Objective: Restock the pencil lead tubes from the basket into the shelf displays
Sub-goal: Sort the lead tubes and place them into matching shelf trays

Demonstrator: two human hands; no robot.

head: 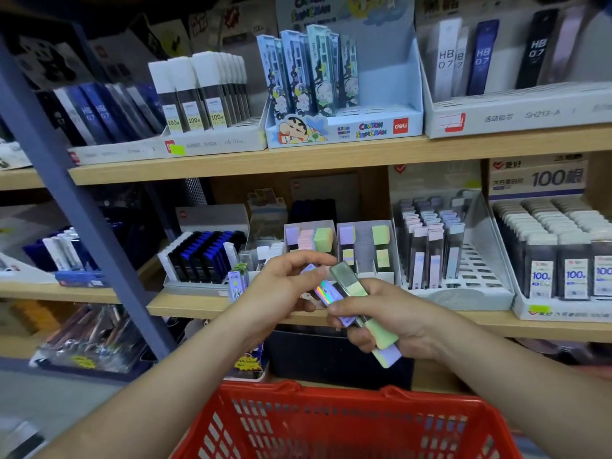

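Note:
My right hand (pixel 394 323) grips a small bundle of pastel-capped pencil lead tubes (pixel 356 301), green and lilac, slanting up to the left. My left hand (pixel 281 286) pinches the upper end of a lilac tube with a holographic label (pixel 326 291) in that bundle. Both hands hover in front of the middle shelf, just below two clear display boxes (pixel 341 246) that hold matching pastel tubes. The red basket (pixel 344 422) sits below my forearms; its contents are not visible.
The wooden middle shelf (pixel 414 321) carries a black-and-blue tube display (pixel 202 256) on the left, a white slotted tray (pixel 443 250) and a "100" box (pixel 563 256) on the right. The upper shelf holds further lead displays. A slanted blue-grey post (pixel 76 200) stands at left.

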